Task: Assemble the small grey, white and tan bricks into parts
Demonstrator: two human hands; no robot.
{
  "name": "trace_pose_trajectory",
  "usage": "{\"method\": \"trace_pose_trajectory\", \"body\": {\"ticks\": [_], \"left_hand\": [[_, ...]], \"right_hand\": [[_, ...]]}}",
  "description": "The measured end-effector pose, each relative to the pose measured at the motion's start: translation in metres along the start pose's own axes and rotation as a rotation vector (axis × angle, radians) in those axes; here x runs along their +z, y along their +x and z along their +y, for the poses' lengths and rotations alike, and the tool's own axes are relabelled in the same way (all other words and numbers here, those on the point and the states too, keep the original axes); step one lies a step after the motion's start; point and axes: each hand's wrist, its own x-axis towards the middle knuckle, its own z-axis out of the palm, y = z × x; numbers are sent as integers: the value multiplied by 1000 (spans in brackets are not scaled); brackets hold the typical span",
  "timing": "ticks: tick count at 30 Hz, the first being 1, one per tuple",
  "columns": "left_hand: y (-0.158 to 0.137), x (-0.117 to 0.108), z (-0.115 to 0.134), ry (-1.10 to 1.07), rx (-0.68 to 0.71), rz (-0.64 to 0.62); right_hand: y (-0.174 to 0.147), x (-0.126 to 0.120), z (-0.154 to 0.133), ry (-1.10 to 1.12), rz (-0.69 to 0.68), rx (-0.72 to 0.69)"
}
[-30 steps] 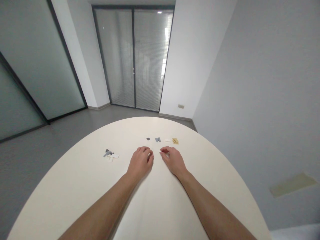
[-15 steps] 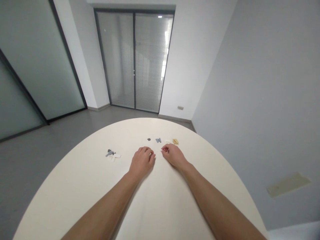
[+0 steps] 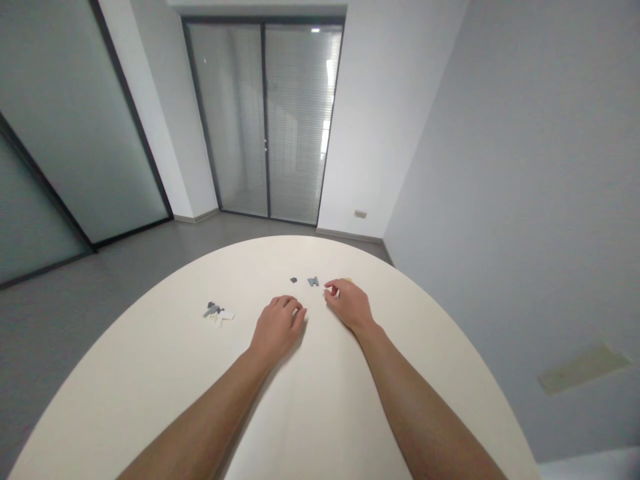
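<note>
My left hand [image 3: 279, 325] is over the middle of the white round table [image 3: 300, 413], fingers curled with the thumb near the index finger. Whatever its fingertips hold is too small to make out. To its right, my right hand [image 3: 350, 305] has thumb and index finger curved in a pinch around a small white piece [image 3: 325, 292]. Just beyond the hands lie small grey pieces [image 3: 313, 282] and a dark grey piece [image 3: 293, 280]. Yellowish pieces [image 3: 349, 280] are mostly hidden behind my right hand.
A loose pile of grey, dark and white pieces [image 3: 214, 311] lies left of my left hand. The table's curved far edge [image 3: 290, 237] runs behind the pieces. Beyond it are a glass door [image 3: 265, 127] with blinds and a grey wall [image 3: 525, 200] on the right.
My right hand has moved slightly away from me, now covering the white pieces and most of the yellowish ones. The left hand has shifted a little left, widening the gap between the hands.
</note>
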Motion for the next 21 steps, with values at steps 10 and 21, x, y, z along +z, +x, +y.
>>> {"method": "trace_pose_trajectory", "body": {"ticks": [10,21], "left_hand": [[-2,0,0,-15,-13,-1],[-2,0,0,-12,-9,1]], "right_hand": [[9,1,13,-33,35,345],[10,3,11,-38,16,389]]}}
